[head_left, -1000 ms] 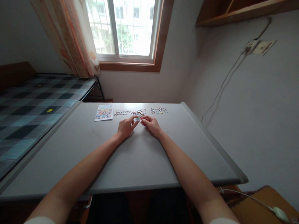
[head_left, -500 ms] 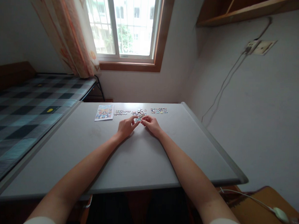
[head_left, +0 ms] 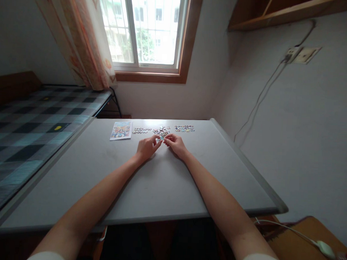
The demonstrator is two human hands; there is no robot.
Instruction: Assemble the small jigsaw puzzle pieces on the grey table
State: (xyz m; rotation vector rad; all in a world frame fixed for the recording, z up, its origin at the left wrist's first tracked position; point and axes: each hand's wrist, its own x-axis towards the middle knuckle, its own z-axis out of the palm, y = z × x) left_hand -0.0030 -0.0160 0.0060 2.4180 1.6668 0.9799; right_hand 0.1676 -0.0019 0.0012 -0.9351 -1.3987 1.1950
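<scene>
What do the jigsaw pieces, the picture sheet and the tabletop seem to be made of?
Jigsaw pieces: probably printed cardboard; they look thin and multicoloured, too small to judge the finish.
Picture sheet: likely paper or thin card, finish unclear; flat, with a printed image and white margin.
Tabletop: perhaps laminate, smooth with a slight sheen; its pale grey surface brightens toward the window.

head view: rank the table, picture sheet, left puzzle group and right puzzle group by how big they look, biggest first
1. Table
2. Picture sheet
3. Left puzzle group and right puzzle group: too alike in size to rank.
</scene>
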